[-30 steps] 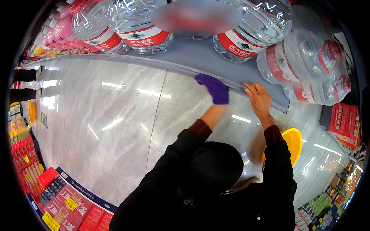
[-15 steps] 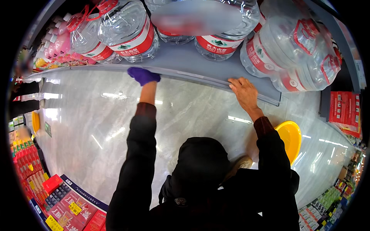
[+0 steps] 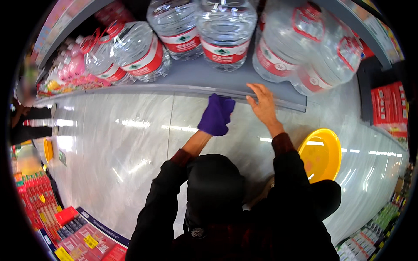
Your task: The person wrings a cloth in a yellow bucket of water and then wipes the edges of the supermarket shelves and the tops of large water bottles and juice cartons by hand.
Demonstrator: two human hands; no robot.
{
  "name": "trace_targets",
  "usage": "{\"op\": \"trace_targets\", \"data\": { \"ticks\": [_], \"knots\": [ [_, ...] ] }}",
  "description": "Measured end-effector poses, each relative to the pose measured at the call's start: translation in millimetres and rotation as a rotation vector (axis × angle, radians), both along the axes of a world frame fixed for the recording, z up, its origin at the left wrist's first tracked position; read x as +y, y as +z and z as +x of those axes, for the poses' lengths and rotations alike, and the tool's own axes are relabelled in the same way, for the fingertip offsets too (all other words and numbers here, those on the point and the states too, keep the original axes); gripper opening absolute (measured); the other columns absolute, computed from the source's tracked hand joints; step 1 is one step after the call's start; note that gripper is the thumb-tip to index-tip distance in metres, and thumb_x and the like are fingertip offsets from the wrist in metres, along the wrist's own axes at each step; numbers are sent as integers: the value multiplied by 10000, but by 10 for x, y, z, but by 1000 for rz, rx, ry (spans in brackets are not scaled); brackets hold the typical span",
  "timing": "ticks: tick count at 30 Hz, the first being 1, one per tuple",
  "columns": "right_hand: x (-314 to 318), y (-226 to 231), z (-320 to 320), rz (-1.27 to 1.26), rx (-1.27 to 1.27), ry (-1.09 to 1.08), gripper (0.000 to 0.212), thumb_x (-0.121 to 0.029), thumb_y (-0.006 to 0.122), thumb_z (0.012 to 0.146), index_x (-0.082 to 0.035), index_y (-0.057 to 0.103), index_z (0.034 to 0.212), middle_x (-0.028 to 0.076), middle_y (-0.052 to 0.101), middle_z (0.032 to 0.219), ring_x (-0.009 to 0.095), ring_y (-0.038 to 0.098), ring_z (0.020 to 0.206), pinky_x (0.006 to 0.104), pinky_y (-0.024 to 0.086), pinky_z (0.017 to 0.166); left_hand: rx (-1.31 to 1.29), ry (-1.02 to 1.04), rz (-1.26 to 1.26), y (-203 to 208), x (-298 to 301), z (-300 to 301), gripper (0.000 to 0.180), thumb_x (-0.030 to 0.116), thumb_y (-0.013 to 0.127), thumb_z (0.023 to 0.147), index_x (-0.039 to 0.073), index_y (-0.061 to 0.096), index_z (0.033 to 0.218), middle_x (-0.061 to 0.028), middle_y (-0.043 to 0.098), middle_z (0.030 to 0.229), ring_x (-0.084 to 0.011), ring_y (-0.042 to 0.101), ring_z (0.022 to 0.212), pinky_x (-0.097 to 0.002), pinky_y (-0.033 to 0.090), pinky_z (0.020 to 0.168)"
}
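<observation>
A purple cloth covers most of my left hand, which holds it near the front edge of the grey shelf. The fingers under the cloth are hidden. My right hand is open, with fingers apart and tips over the shelf's front lip; whether they touch it I cannot tell. Behind the hands, a large clear water bottle with a red-and-white label stands on the shelf. Two similar bottles stand to the right, and several more to the left.
A yellow basin holding water rests on the floor beside my right arm. Pink bottles line the shelf's far left. Red boxes are stacked at the right. Another person's dark-trousered legs are at the far left, near a display of boxed goods.
My left hand has moved right along the shelf edge with the cloth, closer to my right hand. The right hand has lifted its fingers and shifted slightly left. The view has shifted too.
</observation>
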State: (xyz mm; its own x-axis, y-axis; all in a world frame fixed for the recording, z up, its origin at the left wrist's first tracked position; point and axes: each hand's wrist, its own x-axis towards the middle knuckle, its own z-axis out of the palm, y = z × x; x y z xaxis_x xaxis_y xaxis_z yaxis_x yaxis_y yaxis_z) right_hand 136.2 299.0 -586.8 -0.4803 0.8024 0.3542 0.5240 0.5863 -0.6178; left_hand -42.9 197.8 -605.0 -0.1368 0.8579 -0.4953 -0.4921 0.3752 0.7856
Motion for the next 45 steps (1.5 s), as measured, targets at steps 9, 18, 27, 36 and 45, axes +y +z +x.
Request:
{"op": "trace_targets", "data": {
  "ticks": [9,18,27,36,45],
  "knots": [
    [-1215,126,-336,-1666,1733,82,614,-516,375,956,-143,301,1437,53,342,1461,251,325,1341,437,262,1109,-3377,1773,-399,618,11,56,562,246,579,859,13,401,1339,-212,410,1350,-369,428,1207,-390,396,974],
    [-842,-47,-241,-1563,1993,-120,430,-444,535,908,-53,575,1082,116,622,998,302,596,964,514,471,894,-3164,1965,-1262,2400,-369,968,464,235,639,820,27,522,1217,-124,590,976,-244,565,997,-400,466,812],
    [-137,-355,-171,-1334,2210,-603,193,21,491,797,-37,542,973,94,584,998,285,560,940,468,447,908,-3137,2296,-977,1921,-235,1081,504,352,640,823,57,517,1212,-65,585,638,-238,596,646,-365,438,644],
    [193,-362,1021,-1043,2120,-925,114,-1,529,759,-77,555,840,31,587,875,219,563,809,380,471,784,-3160,2455,-856,1953,-108,1043,474,346,597,868,44,520,1226,-107,604,678,-270,612,665,-399,465,635],
    [-169,-196,-204,-1330,1769,-829,148,65,539,703,-40,553,807,33,549,848,205,518,765,330,444,748,-3157,2753,-74,1950,246,1073,481,381,512,916,47,475,1260,-176,646,795,-351,622,786,-452,481,690]
  ]
}}
